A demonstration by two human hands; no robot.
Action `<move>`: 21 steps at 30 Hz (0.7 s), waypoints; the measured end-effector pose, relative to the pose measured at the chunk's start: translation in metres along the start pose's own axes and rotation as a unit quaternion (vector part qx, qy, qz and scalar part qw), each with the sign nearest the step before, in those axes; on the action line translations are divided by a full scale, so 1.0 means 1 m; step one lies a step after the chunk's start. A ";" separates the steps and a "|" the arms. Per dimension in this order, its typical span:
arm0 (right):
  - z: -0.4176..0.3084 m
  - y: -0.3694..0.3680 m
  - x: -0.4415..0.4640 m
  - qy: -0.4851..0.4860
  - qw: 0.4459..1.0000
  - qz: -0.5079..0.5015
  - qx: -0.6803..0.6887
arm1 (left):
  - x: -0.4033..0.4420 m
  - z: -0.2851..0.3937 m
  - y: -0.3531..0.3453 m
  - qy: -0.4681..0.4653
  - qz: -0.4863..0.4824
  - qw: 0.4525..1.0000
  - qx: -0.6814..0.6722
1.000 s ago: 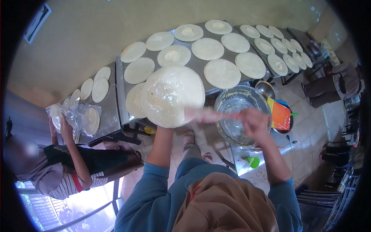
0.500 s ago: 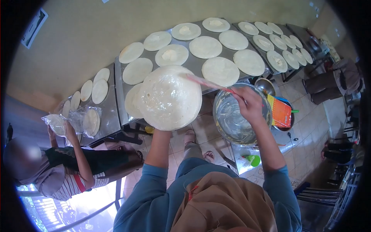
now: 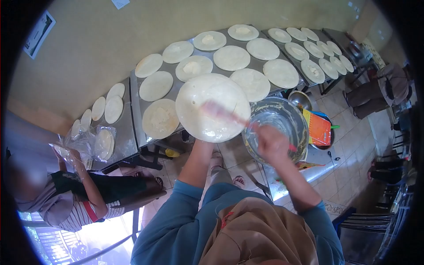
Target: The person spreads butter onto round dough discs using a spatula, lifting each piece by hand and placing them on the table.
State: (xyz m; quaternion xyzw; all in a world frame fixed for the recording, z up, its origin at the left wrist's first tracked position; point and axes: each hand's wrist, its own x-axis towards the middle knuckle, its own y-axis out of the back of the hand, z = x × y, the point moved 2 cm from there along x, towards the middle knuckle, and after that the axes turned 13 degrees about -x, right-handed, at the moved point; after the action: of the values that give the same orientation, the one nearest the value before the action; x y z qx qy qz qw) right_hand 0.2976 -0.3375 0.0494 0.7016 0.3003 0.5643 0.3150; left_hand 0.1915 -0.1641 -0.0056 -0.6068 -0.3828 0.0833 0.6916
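Observation:
A round pale flatbread point(image 3: 211, 128), its top coated with a glossy whitish cream, rests on my left hand, which is hidden beneath it; only my wrist and forearm show. In my right hand point(image 3: 272, 143) is a spatula point(image 3: 227, 114) with a red handle. Its blade, smeared by motion, lies across the upper middle of the coated face. Below and beside my right hand stands a large metal bowl point(image 3: 304, 119) streaked with cream inside. Another flatbread point(image 3: 160, 121) lies on the table just left of the one I hold.
Several flatbreads, some with cream dollops, cover the metal table point(image 3: 137, 99) ahead and another at right. An orange package point(image 3: 320, 129) and a smaller bowl point(image 3: 300, 99) sit beyond the large bowl. At left, a person handles plastic bags point(image 3: 79, 143); another person point(image 3: 382, 90) stands far right.
The held flatbread has shifted right, uncovering the one on the table at left. My right hand has moved down and left, and the spatula blade now lies further across the cream.

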 end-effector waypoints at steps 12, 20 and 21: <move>-0.032 0.010 0.005 0.030 0.997 -0.048 0.058 | -0.010 -0.002 0.020 -0.017 0.082 0.996 0.024; -0.036 -0.006 0.049 0.025 0.999 -0.031 0.037 | -0.037 -0.007 0.026 -0.048 0.140 0.988 0.046; -0.042 -0.007 0.046 0.063 0.996 -0.044 0.054 | -0.045 -0.007 0.024 -0.052 0.141 0.987 0.052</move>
State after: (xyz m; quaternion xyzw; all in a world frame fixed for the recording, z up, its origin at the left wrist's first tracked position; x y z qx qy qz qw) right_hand 0.2645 -0.2930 0.0790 0.6664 0.3803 0.5761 0.2818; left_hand 0.1728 -0.1900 -0.0462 -0.6127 -0.3235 0.2314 0.6829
